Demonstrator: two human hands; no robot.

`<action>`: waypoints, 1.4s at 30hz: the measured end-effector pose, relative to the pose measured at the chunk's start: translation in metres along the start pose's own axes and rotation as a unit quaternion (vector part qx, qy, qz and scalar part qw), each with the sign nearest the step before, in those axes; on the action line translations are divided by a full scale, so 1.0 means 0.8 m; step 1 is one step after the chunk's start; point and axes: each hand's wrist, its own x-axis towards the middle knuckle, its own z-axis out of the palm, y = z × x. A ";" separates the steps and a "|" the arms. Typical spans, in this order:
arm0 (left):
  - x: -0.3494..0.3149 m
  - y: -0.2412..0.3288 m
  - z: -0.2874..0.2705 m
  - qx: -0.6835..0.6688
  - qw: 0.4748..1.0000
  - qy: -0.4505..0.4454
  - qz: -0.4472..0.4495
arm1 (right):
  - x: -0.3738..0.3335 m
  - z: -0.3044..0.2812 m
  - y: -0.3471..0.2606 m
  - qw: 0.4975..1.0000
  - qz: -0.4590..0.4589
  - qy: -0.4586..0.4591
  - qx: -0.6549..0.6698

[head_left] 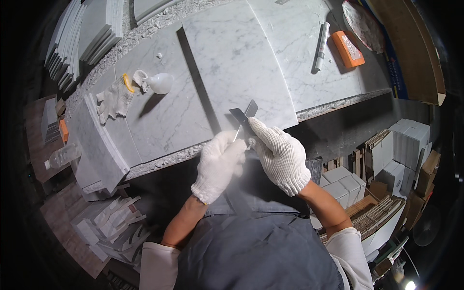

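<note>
Both my hands wear white knit gloves and meet just off the near edge of the marble slab [232, 53]. My right hand [281, 155] is closed on two dark flat metal blades [240, 116] whose tips cross in a V, pointing toward the slab. Beside it, my left hand [217, 165] is closed in a pinch, with a thin pale strip [237, 134] sticking up from its fingers. The gloves hide the lower ends of the blades and strip.
A white glove [115, 102] and a translucent squeeze bottle [161, 83] lie left on the slabs. A marker [321, 47] and orange block [348, 50] lie right, near a cardboard box [420, 48]. Thin slabs [102, 34] stack far left; white boxes [408, 140] stand right.
</note>
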 end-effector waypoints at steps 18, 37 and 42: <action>-0.002 -0.002 0.003 -0.019 1.000 0.003 0.021 | 0.003 -0.017 -0.003 0.978 0.079 0.015 0.192; -0.001 0.000 0.003 -0.007 1.000 -0.003 0.026 | 0.004 -0.010 0.001 0.999 -0.040 -0.019 0.019; -0.001 0.000 0.002 0.003 1.000 0.003 0.021 | 0.007 -0.019 -0.005 0.977 0.019 -0.029 0.209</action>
